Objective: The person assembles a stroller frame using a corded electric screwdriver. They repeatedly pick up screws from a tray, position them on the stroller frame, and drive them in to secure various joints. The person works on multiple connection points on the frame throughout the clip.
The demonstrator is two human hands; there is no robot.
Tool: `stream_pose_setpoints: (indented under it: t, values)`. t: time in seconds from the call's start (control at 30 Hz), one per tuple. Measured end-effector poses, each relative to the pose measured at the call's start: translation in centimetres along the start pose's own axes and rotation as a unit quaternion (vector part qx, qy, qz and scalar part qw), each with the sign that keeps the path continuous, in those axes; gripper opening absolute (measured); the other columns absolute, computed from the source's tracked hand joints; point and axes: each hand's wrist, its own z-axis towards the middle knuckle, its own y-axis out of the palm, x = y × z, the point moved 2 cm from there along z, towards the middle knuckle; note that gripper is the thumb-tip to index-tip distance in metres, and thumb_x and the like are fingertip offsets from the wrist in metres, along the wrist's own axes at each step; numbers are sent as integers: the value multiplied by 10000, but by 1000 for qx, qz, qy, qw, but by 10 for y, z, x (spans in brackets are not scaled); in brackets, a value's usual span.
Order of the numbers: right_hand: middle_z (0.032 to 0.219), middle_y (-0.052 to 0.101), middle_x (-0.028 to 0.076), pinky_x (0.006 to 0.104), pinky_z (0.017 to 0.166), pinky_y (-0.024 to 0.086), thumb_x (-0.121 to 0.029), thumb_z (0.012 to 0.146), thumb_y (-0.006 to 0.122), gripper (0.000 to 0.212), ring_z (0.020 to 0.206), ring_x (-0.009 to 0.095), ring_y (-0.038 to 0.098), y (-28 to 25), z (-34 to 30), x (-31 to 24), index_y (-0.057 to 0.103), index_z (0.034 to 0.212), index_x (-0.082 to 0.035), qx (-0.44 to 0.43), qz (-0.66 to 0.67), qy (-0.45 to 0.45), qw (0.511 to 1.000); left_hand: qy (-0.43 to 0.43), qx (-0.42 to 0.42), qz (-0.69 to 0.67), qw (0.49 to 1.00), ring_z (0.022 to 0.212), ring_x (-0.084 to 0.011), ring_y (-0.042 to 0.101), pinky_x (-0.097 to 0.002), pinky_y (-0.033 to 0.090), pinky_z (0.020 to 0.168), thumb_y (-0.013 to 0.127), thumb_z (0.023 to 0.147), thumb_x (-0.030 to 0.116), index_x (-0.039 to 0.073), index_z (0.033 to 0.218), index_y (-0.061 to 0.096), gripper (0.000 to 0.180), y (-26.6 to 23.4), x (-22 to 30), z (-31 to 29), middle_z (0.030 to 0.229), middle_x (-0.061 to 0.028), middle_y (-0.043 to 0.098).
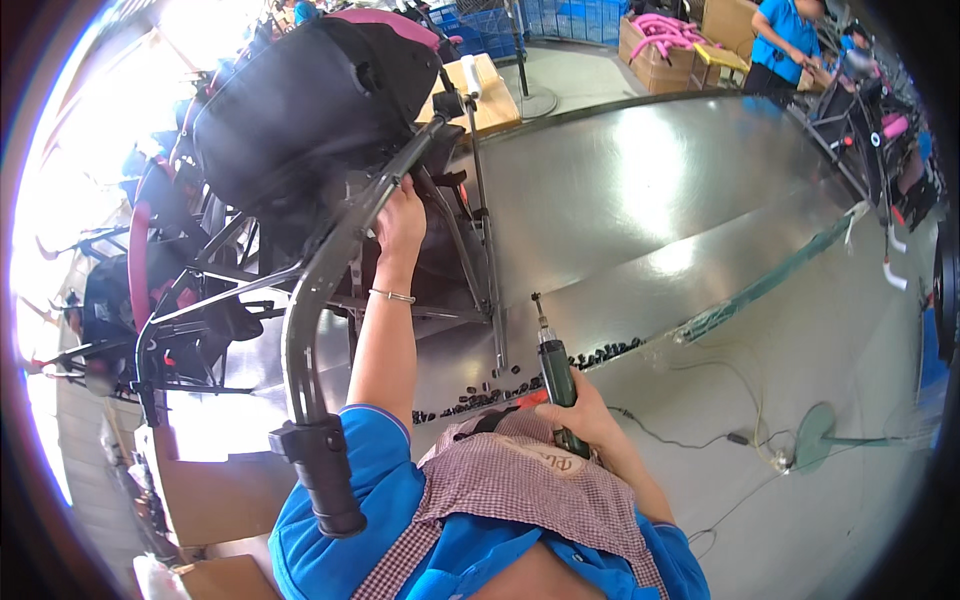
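Observation:
My left hand reaches up and grips the grey metal frame tube of a stroller with a black and pink seat; a thin bracelet is on that wrist. My right hand is closed around a dark green electric screwdriver, its bit pointing up and away, held just above my checked apron. The stroller frame stands on a shiny metal workbench, its black foam handle grip close to my left shoulder.
Several small black parts lie in a line on the bench edge. More strollers stand at the left. A person in a blue shirt works at the far right near cardboard boxes with pink parts. A cable runs across the floor.

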Motion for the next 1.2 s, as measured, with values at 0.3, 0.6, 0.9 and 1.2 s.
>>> stream_pose_setpoints:
  t: [0.3,0.6,0.9,1.2]
  values:
    - [953,625,68,293,752,501,-247,702,836,706,851,147,593,23,4,-18,486,1250,28,-8,-84,-9,996,-155,-4,-424,893,747,-157,634,-279,501,669,684,831,86,6,1006,669,193,-8,-23,-6,824,-74,663]
    - [988,616,57,290,708,519,-129,757,766,533,811,122,594,36,4,-23,516,1209,1,25,-7,92,995,-249,128,-442,852,812,-182,633,-278,494,753,723,834,76,-40,985,659,201,-2,16,-10,907,-94,648]
    - [743,586,87,330,500,509,-122,770,760,586,562,199,616,33,-6,-7,420,1238,-26,69,-61,89,992,-198,204,-427,858,779,-139,583,-246,458,708,735,821,14,-1,934,679,127,3,34,-22,851,-48,617]
    - [745,602,92,328,490,509,-169,760,784,575,546,200,617,33,-6,-3,441,1195,-13,90,-39,82,992,-145,206,-425,869,668,-134,532,-257,397,586,709,815,-42,-6,949,680,142,25,49,-16,760,-42,546]
